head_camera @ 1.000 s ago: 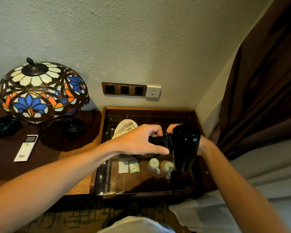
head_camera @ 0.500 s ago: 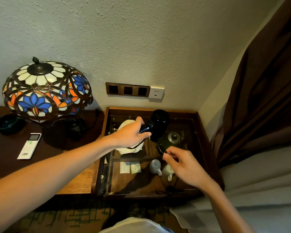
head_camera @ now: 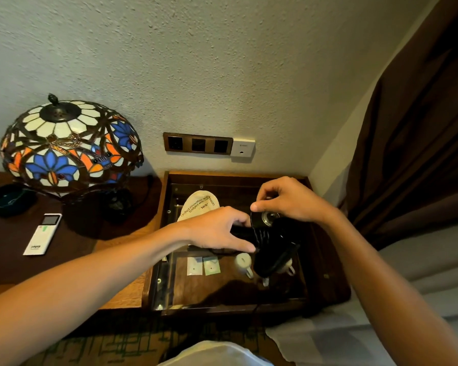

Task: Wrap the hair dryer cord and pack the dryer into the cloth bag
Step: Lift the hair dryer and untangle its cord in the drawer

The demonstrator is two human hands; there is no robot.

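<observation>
The black hair dryer (head_camera: 273, 249) hangs over the recessed wooden tray (head_camera: 325, 281), with its barrel pointing down toward me. My left hand (head_camera: 220, 229) grips its handle from the left. Several turns of black cord (head_camera: 261, 233) lie round the handle next to the body. My right hand (head_camera: 291, 200) is above the dryer's round rear cap and pinches the cord there. More cord trails down past the tray's front edge. The cream cloth bag (head_camera: 197, 204), printed with text, lies flat at the tray's back left, partly hidden by my left hand.
Two white cups (head_camera: 243, 262) and two sachets (head_camera: 202, 266) sit in the tray under the dryer. A stained-glass lamp (head_camera: 69, 146), a white remote (head_camera: 43, 233) and a dark bowl (head_camera: 9, 199) stand on the table to the left. Wall sockets (head_camera: 197, 142) are behind. A brown curtain (head_camera: 421, 128) and bedding (head_camera: 407, 286) are on the right.
The dryer has come forward and to the right with its barrel now down. My right hand rose from the tray's front to the dryer's rear, carrying cord round the handle.
</observation>
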